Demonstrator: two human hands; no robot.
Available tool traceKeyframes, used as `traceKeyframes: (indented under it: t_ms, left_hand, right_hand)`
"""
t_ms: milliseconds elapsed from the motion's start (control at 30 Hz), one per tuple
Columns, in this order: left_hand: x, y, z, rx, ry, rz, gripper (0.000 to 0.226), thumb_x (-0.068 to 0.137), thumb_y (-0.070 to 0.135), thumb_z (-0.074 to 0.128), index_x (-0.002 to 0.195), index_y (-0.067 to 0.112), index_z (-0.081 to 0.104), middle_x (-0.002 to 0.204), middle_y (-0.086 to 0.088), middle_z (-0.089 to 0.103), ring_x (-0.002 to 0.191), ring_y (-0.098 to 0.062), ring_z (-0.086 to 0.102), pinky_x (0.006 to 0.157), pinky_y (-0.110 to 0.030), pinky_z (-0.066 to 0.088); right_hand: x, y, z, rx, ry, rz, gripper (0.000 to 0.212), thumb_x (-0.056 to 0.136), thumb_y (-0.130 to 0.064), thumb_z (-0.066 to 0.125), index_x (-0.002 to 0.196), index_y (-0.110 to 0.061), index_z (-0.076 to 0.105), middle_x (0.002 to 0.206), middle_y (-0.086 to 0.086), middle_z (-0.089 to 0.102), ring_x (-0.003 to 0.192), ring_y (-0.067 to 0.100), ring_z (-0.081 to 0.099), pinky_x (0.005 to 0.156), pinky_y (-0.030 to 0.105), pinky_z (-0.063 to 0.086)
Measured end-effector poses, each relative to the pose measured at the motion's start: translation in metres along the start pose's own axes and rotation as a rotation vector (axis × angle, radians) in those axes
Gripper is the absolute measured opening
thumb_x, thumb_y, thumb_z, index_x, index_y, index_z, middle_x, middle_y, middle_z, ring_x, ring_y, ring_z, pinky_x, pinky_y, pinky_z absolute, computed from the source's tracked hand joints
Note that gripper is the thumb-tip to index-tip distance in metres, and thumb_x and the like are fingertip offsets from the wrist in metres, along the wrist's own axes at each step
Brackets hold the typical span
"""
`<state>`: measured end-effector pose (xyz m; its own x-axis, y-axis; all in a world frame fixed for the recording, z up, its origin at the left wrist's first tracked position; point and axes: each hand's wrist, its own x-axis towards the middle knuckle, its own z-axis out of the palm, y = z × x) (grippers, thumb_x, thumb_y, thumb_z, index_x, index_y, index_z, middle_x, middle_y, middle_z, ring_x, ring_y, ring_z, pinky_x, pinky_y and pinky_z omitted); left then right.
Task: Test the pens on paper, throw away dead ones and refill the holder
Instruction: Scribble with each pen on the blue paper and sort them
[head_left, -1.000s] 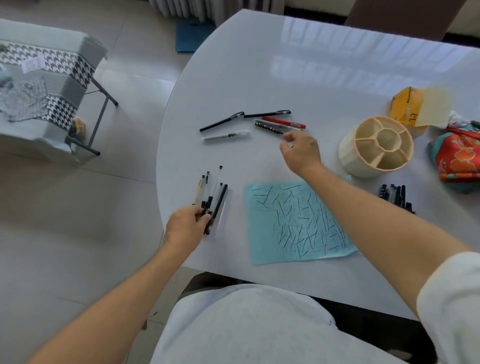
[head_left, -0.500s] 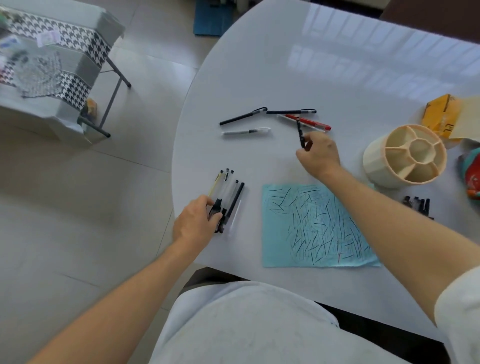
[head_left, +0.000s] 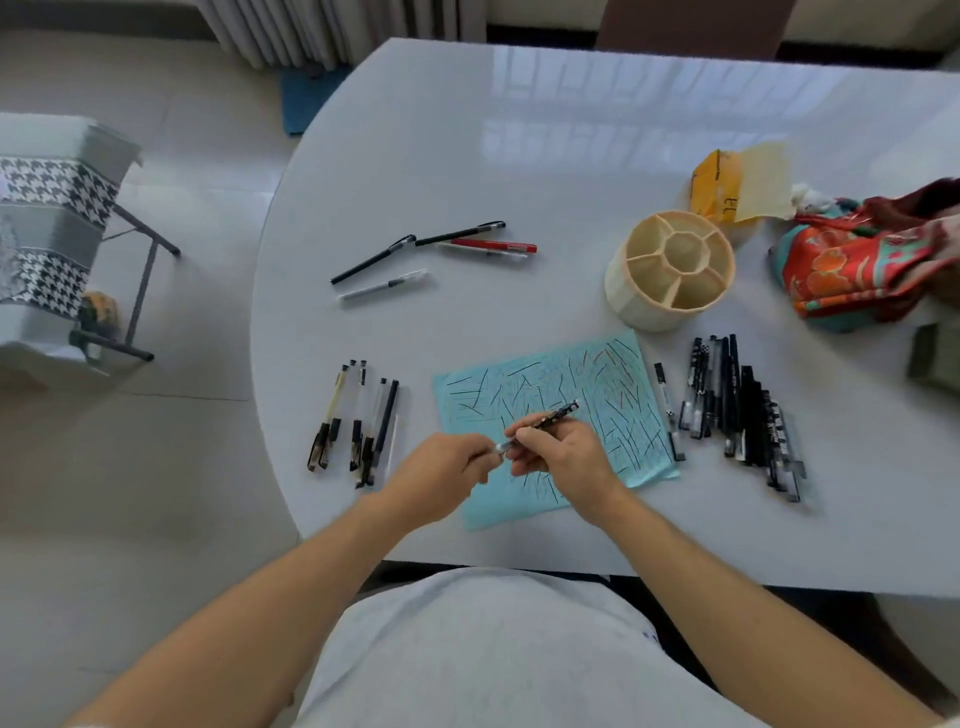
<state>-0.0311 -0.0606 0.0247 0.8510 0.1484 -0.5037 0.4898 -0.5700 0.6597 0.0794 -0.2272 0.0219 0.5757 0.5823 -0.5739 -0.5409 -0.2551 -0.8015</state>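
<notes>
Pen (head_left: 545, 422) held over the near part of the paper (head_left: 613, 379), clear of the desk (head_left: 571, 156). Long axis runs near-left to far-right. Right hand (head_left: 561, 457) grips the barrel; left hand (head_left: 441, 478) pinches the near-left end, likely the cap. Judgement: next move is a pull along that axis, left hand drawing left. Holder (head_left: 631, 306) sits far right, apparently empty.
</notes>
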Motion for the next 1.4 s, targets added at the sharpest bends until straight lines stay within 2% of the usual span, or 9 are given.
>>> traceKeyframes:
  t_ms: [233, 333, 433, 533, 667, 900, 1033, 1133, 1400]
  left_hand:
    - [-0.017, -0.019, 0.011, 0.220, 0.133, -0.018, 0.027, 0.100, 0.031, 0.052, 0.082, 0.013, 0.064, 0.076, 0.000, 0.066, 0.073, -0.023, 0.060, 0.068, -0.041, 0.050]
    - [-0.028, -0.033, 0.015, 0.265, 0.190, 0.033, 0.022, 0.099, 0.035, 0.055, 0.094, 0.021, 0.071, 0.100, 0.009, 0.069, 0.092, -0.014, 0.063, 0.074, -0.034, 0.052]
    - [-0.024, -0.032, 0.026, 0.279, 0.197, 0.111, 0.021, 0.098, 0.036, 0.057, 0.098, 0.021, 0.073, 0.127, 0.010, 0.064, 0.117, -0.012, 0.056, 0.089, -0.033, 0.051]
    - [-0.019, -0.031, 0.035, 0.345, 0.172, 0.155, 0.024, 0.098, 0.036, 0.055, 0.095, 0.019, 0.071, 0.125, 0.006, 0.063, 0.115, -0.017, 0.058, 0.086, -0.029, 0.046]
    - [-0.019, -0.035, 0.038, 0.337, 0.168, 0.132, 0.030, 0.099, 0.038, 0.050, 0.094, 0.017, 0.071, 0.125, 0.008, 0.061, 0.114, -0.014, 0.057, 0.086, -0.033, 0.052]
    - [-0.020, -0.037, 0.038, 0.279, 0.130, 0.106, 0.030, 0.100, 0.038, 0.050, 0.096, 0.017, 0.071, 0.135, 0.009, 0.059, 0.124, -0.010, 0.054, 0.093, -0.035, 0.052]
    - [-0.020, -0.034, 0.034, 0.166, 0.190, 0.104, 0.026, 0.101, 0.036, 0.052, 0.094, 0.017, 0.069, 0.113, 0.007, 0.068, 0.105, -0.012, 0.061, 0.089, -0.037, 0.051]
    - [-0.021, -0.029, 0.031, 0.124, 0.231, 0.073, 0.023, 0.100, 0.037, 0.052, 0.097, 0.021, 0.067, 0.098, 0.010, 0.066, 0.089, -0.010, 0.059, 0.080, -0.035, 0.050]
    - [-0.012, -0.006, 0.034, 0.176, 0.186, 0.082, 0.018, 0.098, 0.038, 0.053, 0.091, 0.025, 0.064, 0.075, 0.013, 0.054, 0.069, -0.009, 0.050, 0.060, -0.027, 0.038]
  right_hand:
    - [0.003, 0.006, -0.036, 0.065, 0.436, -0.062, 0.021, 0.099, -0.014, 0.064, 0.085, -0.001, 0.074, 0.070, 0.010, 0.073, 0.056, 0.020, 0.064, 0.054, 0.030, 0.058]
    - [0.007, 0.009, -0.039, -0.112, 0.317, -0.105, 0.015, 0.098, -0.015, 0.066, 0.090, -0.010, 0.077, 0.080, 0.007, 0.078, 0.071, 0.022, 0.074, 0.064, 0.029, 0.062]
    - [0.012, 0.017, -0.013, -0.218, 0.186, -0.146, 0.011, 0.092, -0.014, 0.068, 0.091, -0.015, 0.079, 0.085, 0.006, 0.079, 0.084, 0.028, 0.076, 0.077, 0.040, 0.064]
    - [0.022, 0.025, 0.009, -0.390, 0.181, -0.183, 0.008, 0.088, -0.020, 0.068, 0.088, -0.021, 0.076, 0.079, 0.004, 0.077, 0.076, 0.026, 0.073, 0.074, 0.044, 0.062]
    - [0.028, 0.030, 0.014, -0.718, 0.117, -0.256, 0.004, 0.090, -0.027, 0.068, 0.089, -0.025, 0.071, 0.068, -0.011, 0.069, 0.061, 0.006, 0.062, 0.065, 0.027, 0.052]
    - [0.035, 0.019, 0.000, -0.702, 0.229, -0.315, 0.005, 0.095, -0.021, 0.066, 0.092, -0.018, 0.070, 0.066, -0.005, 0.067, 0.060, 0.010, 0.063, 0.061, 0.028, 0.053]
    - [0.025, 0.011, -0.004, -0.354, 0.190, -0.204, 0.003, 0.091, -0.013, 0.068, 0.090, -0.016, 0.068, 0.078, 0.006, 0.076, 0.072, 0.021, 0.074, 0.063, 0.034, 0.062]
    - [0.010, 0.010, -0.008, -0.159, 0.088, -0.119, 0.001, 0.091, -0.006, 0.067, 0.091, -0.008, 0.067, 0.080, 0.014, 0.077, 0.066, 0.023, 0.071, 0.063, 0.035, 0.060]
    - [-0.014, 0.021, -0.016, -0.083, 0.027, -0.054, 0.009, 0.097, -0.003, 0.063, 0.091, 0.000, 0.068, 0.082, 0.024, 0.073, 0.062, 0.028, 0.067, 0.069, 0.043, 0.062]
